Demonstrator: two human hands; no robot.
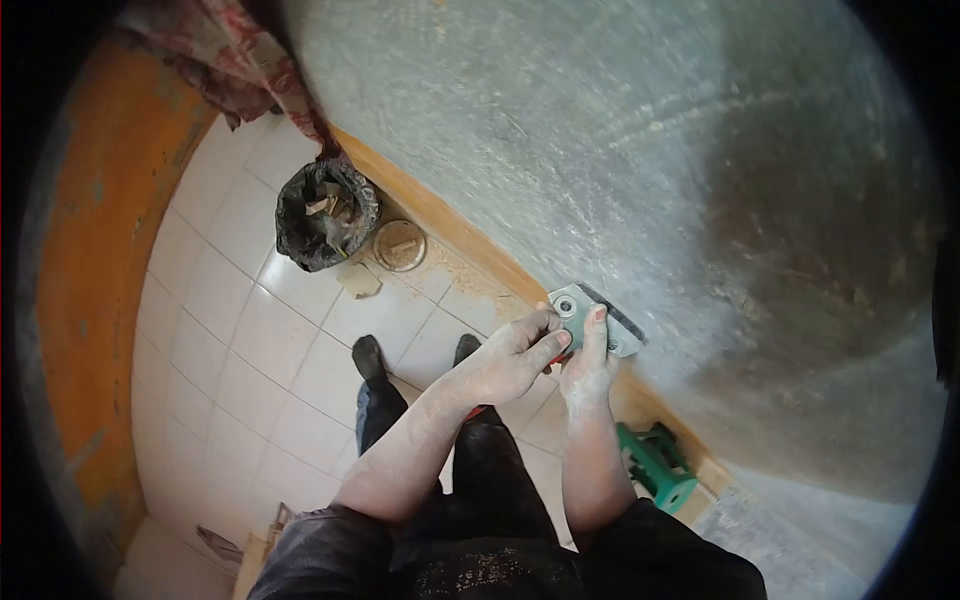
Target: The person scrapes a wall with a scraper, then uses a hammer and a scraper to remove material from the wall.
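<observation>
A flat grey-green plate-like tool point(574, 318), with a round metal fitting and a dark strip along its far edge, sits between my two hands. My left hand point(512, 352) pinches its near-left side with bent fingers. Over its face lies the thumb of my right hand point(588, 372), whose other fingers are hidden beneath. A small red part shows between the hands. Pale dust coats both hands. In this view, the tool overlaps the wooden edge strip point(490, 265) of a large grey, scuffed surface point(560, 150).
A black-lined bin point(327, 215) holding scraps stands on the tiled floor point(300, 340). Beside it are a round container point(400, 246), a pale flat piece point(360, 281) and scattered shavings point(455, 268). A green stool point(655, 465) is at right; patterned cloth point(240, 55) hangs upper left.
</observation>
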